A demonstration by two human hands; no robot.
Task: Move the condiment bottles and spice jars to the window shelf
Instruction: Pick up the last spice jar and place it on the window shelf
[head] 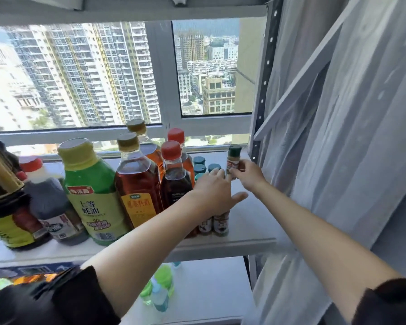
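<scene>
On the white window shelf (251, 221) stand a green oyster-sauce bottle (92, 195), amber oil bottles (136, 184), red-capped dark bottles (175, 174) and a dark soy bottle (52, 207). A cluster of teal-lidded spice jars (201, 165) sits behind them. My right hand (249, 175) pinches a green-capped spice jar (233, 158) by its lower body, held upright near the shelf's right end. My left hand (215, 193) lies over the tops of two front spice jars (215, 222), fingers spread and fairly straight.
A large dark bottle with a yellow label (7, 202) stands at the far left. A sheer curtain (338, 137) and a perforated metal rack post (265, 90) bound the right side. A lower shelf (209, 289) holds small green-capped bottles (159, 289).
</scene>
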